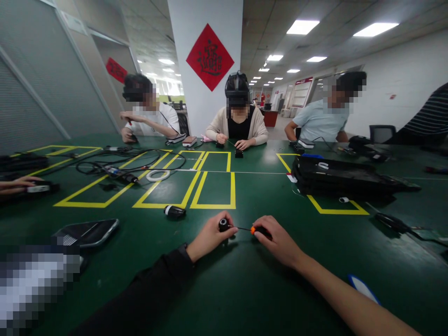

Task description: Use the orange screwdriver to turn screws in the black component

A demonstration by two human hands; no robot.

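Note:
My left hand (214, 238) is closed around a small black cylindrical part (223, 225) with a pale ring on its end, just above the green table (196, 298). Facing it, my right hand (276, 238) grips a screwdriver (253, 230) with an orange collar. The thin shaft points left and reaches the side of the black part; whether its tip sits in a screw cannot be made out. Left of my hands lies another black cylindrical piece (174, 211) with a white band.
Yellow tape frames (213, 206) mark the table. Black cables (121, 175) and a white ring (157, 175) lie left, a stack of black trays (336, 175) right. A dark flat device (87, 233) is near left. Several people sit around, one person (238, 121) directly opposite.

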